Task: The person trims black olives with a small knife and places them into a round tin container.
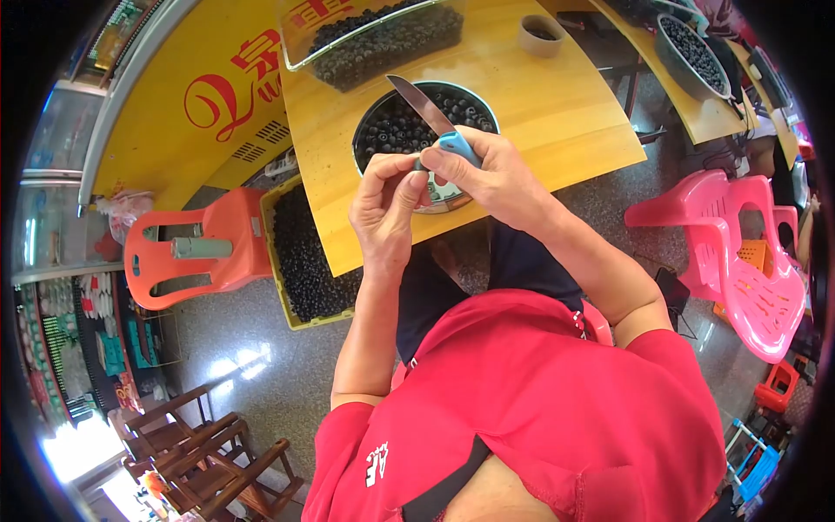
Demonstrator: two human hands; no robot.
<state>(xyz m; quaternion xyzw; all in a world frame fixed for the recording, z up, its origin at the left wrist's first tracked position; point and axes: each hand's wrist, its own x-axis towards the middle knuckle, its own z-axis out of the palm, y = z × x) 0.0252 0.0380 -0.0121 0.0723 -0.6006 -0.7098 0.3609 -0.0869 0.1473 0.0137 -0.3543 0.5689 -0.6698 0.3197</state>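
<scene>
My right hand (500, 183) grips a knife by its light blue handle (459, 146), and the broad metal blade (422, 104) points up and left over the round bowl (496, 103). My left hand (384, 209) is closed in a pinch, thumb against forefinger. A small dark roundish piece (419, 163) shows between its fingertips, touching my right thumb; its kind is hard to tell. Below the hands, the bowl holds many small dark round pieces (391, 130), some with pale spots. Part of the bowl's front is hidden by my hands.
On the wooden table (565, 113) stand a clear tub (391, 43) of dark pieces and a small cup (541, 36). A yellow crate (335, 320) of dark pieces sits left on the floor, beside an orange chair (191, 248). Pink chairs (739, 252) stand right.
</scene>
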